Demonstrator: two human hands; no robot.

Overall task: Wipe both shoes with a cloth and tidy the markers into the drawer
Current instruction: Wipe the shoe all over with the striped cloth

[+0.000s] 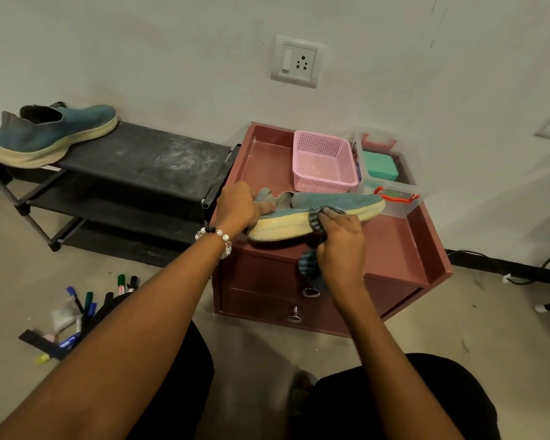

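Note:
A blue shoe (337,203) with a pale yellow sole lies on its side on top of the maroon drawer cabinet (391,249). My left hand (237,206) grips its heel end. My right hand (340,239) holds a dark striped cloth (310,265) against the sole, with the cloth's tail hanging over the cabinet front. The second blue shoe (54,131) stands on the top shelf of the black shoe rack (146,160) at the left. Several markers (86,308) lie scattered on the floor at the lower left, partly behind my left forearm. Both drawers are closed, with metal knobs (294,314).
A pink mesh basket (324,161) and a clear plastic box (385,176) with a teal item stand at the back of the cabinet top. A wall socket (297,61) is above. Cables (521,268) run along the floor at the right. My knees fill the lower frame.

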